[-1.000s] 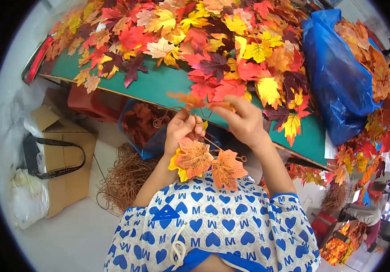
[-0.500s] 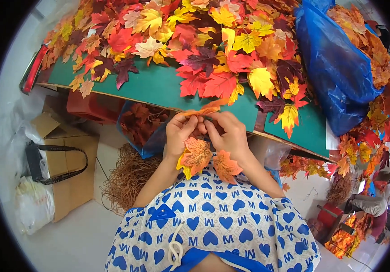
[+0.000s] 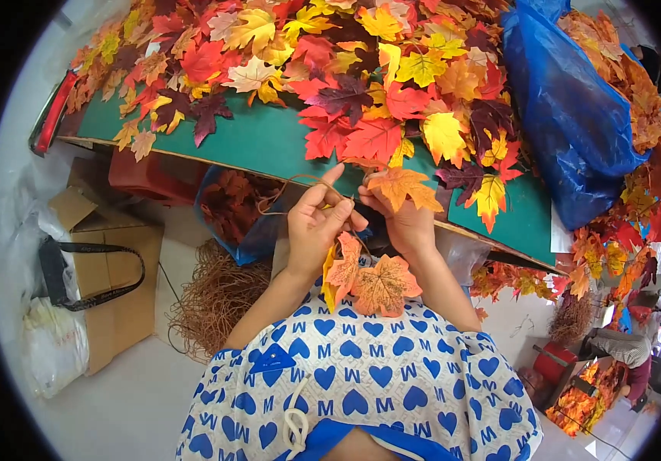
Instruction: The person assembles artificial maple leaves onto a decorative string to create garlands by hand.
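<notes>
In front of the table's near edge, my left hand (image 3: 313,230) pinches a thin brown stem (image 3: 293,180) between thumb and fingers. The stem curls out in a loop to the left. My right hand (image 3: 409,227) is closed beside it, gripping the base of an orange artificial maple leaf (image 3: 403,187) that spreads over its knuckles. Below the hands, speckled peach-orange leaves (image 3: 386,286) and a yellow leaf (image 3: 330,278) hang in front of the blue-and-white patterned clothing. The exact join between stem and leaves is hidden by my fingers.
Red, yellow and purple artificial leaves (image 3: 373,142) heap over the green tabletop (image 3: 257,134). A blue plastic bag (image 3: 569,115) lies at the right. Under the table are a blue-lined container (image 3: 227,238), a bundle of brown stems (image 3: 219,300) and a cardboard box (image 3: 127,300).
My hands have moved slightly apart. An orange leaf now fans out over the right hand, and a brown stem loop shows left of the left hand. The hanging leaves have turned.
</notes>
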A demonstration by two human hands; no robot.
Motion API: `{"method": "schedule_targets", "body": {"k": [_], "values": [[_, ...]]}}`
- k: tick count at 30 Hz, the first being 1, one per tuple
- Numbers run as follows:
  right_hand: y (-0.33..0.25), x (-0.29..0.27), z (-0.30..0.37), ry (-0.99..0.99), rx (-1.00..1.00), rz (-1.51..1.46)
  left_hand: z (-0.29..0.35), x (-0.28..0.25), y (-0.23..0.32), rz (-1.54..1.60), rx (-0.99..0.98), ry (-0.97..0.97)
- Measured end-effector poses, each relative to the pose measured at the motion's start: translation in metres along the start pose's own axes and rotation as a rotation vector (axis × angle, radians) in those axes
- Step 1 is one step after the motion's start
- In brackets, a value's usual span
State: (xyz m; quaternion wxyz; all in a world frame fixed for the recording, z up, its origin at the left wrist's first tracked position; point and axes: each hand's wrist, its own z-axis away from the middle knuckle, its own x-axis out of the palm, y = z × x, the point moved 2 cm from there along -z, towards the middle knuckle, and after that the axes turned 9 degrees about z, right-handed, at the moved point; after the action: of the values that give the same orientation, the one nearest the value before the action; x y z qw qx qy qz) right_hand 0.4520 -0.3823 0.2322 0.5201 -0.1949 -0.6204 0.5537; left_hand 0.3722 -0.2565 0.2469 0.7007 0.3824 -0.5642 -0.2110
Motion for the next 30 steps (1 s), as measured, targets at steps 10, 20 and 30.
{"method": "schedule_targets", "body": {"k": [10, 20, 30], "values": [[0.003, 0.01, 0.007, 0.017, 0.176, -0.229, -0.006, 0.009, -0.002, 0.016, 0.051, -0.027], [0.009, 0.004, 0.007, 0.065, 0.102, -0.138, -0.008, 0.006, -0.004, -0.024, 0.016, -0.02], [0.01, 0.003, 0.007, 0.04, 0.115, -0.157, -0.008, 0.002, -0.006, 0.007, 0.016, -0.045]]}}
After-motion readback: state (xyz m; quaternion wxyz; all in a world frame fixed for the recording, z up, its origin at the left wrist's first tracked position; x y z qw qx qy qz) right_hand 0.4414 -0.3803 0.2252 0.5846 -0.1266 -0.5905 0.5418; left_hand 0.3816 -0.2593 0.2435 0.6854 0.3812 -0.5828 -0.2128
